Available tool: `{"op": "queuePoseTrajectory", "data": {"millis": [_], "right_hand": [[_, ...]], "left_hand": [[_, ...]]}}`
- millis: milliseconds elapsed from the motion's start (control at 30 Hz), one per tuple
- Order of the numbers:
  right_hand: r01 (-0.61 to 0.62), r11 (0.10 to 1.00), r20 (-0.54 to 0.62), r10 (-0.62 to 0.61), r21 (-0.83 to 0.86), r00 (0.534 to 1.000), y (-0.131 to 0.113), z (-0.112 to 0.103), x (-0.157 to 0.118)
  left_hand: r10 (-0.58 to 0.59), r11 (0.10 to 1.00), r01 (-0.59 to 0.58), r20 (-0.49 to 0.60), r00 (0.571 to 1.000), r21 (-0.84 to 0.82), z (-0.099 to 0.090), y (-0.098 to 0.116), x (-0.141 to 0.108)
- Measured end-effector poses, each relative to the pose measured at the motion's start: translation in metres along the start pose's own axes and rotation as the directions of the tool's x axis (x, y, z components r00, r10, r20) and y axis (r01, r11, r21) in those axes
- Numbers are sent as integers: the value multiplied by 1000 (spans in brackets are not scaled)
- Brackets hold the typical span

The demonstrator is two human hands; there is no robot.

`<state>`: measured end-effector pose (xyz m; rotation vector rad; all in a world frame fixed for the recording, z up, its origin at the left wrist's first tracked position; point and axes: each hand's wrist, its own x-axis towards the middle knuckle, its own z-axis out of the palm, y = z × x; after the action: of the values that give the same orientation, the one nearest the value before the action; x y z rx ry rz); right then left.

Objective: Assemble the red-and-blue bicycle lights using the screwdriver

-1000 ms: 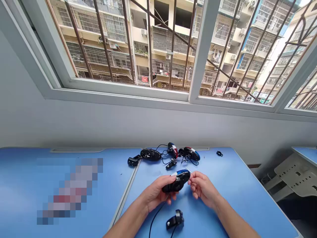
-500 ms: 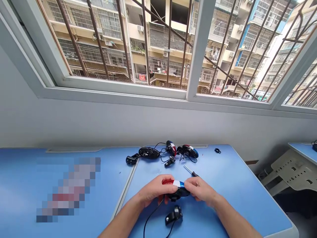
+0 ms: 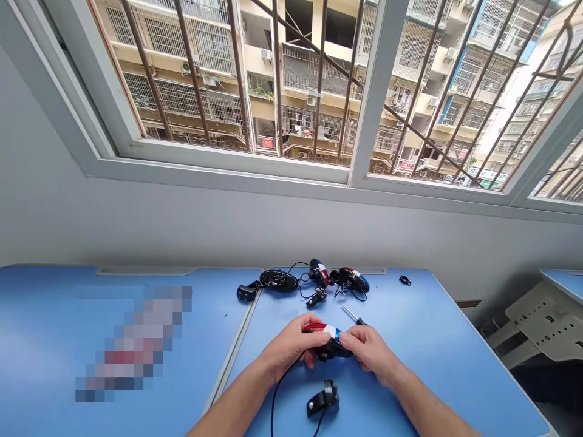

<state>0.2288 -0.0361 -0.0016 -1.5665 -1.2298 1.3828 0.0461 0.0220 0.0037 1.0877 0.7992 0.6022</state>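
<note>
A red, white and blue device with a black underside [image 3: 331, 332] is held between both hands above the blue table. My left hand [image 3: 291, 343] grips its red end, thumb on the white band. At the blue end, my right hand [image 3: 368, 347] pinches the device with thumb and fingers. A black cable [image 3: 276, 394] runs down from beneath my left hand. Below the hands lies a black clamp-like part [image 3: 323, 399] with a cable. Just beyond my right hand is a screwdriver [image 3: 350, 313], its handle partly hidden.
Toward the wall lie a black oval device [image 3: 279, 280], two more tricolour devices [image 3: 319, 273] [image 3: 355, 279] with cables, and a small black ring [image 3: 405, 280]. A pixelated patch [image 3: 136, 343] covers part of the left table. A seam [image 3: 237, 349] separates the two tabletops.
The camera view has shifted slightly, moving the scene a little to the right. Both hands keep hold of the device, which is tilted slightly differently.
</note>
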Motion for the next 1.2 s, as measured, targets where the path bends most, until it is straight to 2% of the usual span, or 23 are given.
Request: {"op": "queuePoseTrajectory", "data": {"millis": [167, 367, 600, 767, 933, 1067, 1200], "right_hand": [[44, 999, -56, -45, -11, 997, 3, 3, 1], [175, 984, -166, -178, -35, 970, 5, 6, 1], [196, 980, -193, -198, -29, 961, 7, 7, 3], [107, 993, -168, -97, 52, 981, 6, 3, 4], [-52, 990, -25, 56, 132, 998, 3, -5, 3], [-130, 987, 78, 123, 90, 989, -1, -12, 2], [-160, 987, 85, 161, -17, 983, -4, -14, 0]], "left_hand": [[8, 1000, -8, -2, 1000, -22, -3, -4, 1], [45, 995, -48, -42, 998, -84, -4, -7, 4], [34, 999, -35, -26, 999, -42, -3, -3, 2], [39, 999, -39, 3, 999, 17, -1, 3, -2], [9, 998, -13, 52, 999, 68, 0, 9, -3], [-1, 996, -9, 105, 994, 91, -5, 11, -4], [-47, 988, 29, 109, 993, 154, -12, 13, -5]]}}
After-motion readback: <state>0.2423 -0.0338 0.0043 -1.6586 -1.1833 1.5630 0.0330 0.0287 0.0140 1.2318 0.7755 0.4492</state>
